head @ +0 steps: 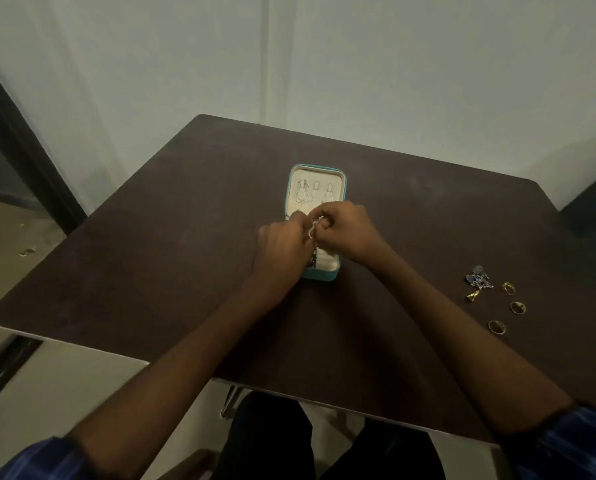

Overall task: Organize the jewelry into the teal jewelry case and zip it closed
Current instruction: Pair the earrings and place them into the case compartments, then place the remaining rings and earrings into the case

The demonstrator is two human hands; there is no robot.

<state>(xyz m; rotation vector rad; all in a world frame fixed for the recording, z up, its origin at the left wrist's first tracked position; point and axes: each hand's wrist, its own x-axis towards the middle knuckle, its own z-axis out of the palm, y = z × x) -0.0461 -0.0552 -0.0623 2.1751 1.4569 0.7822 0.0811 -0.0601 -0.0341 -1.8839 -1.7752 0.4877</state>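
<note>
Both hands meet over the middle of the open case [316, 174], teal outside, cream lining. The left hand [282, 245] and right hand [346, 230] have fingers curled in, pinching a small silvery piece [313, 233] between them; what it is, too small to tell. Thin silver chains [303, 194] hang in the lid half at 12 o'clock from the hands, and the tray half pokes out toward 6 o'clock beneath the wrists.

Loose jewelry waits at 4 o'clock from the case, well apart: a blue and silver cluster [479, 278], a little gold piece [473, 296] just beside it, and three rings [518, 307] strung toward the near edge.

The dark brown surface [185, 254] shows wide bare stretches at 9 o'clock and 12 o'clock of the case. Its near edge runs just above the person's dark-trousered lap, its left corner at 8 o'clock. Behind, pale wall; a dark frame and tan floor at 9 o'clock.
</note>
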